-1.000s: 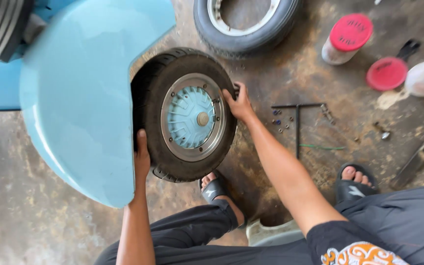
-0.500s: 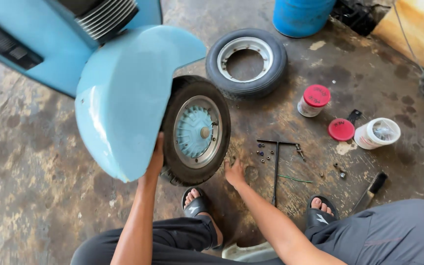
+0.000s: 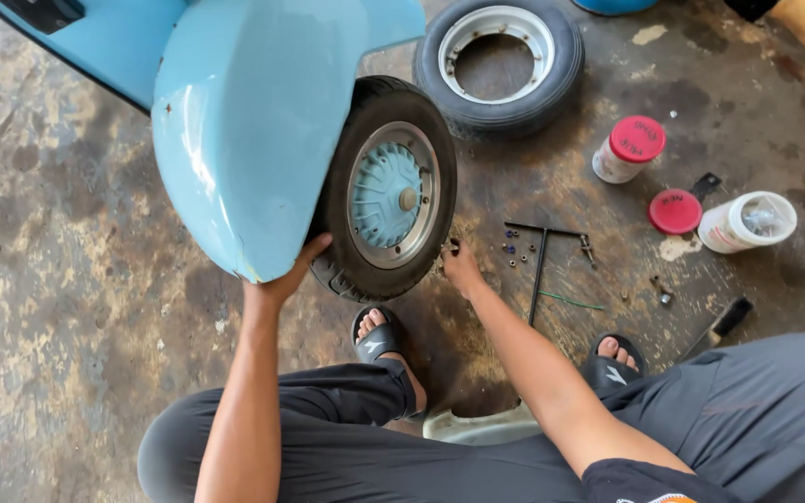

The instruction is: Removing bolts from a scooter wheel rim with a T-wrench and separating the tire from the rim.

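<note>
Left hand [image 3: 283, 279] is spread flat against the lower tread of the mounted wheel [image 3: 386, 194], just under the edge of the blue fender [image 3: 253, 121] — looks like it's bracing the tyre so it doesn't turn. Right hand [image 3: 461, 268] is down at the floor just beside the wheel, fingers curled by a small dark piece; can't tell if it's actually pinched. Loose nuts [image 3: 511, 250] and a T-handle wrench [image 3: 540, 261] lie close by, within reach. Spare tyre [image 3: 500, 61] lies flat behind — well clear of the work.
</note>
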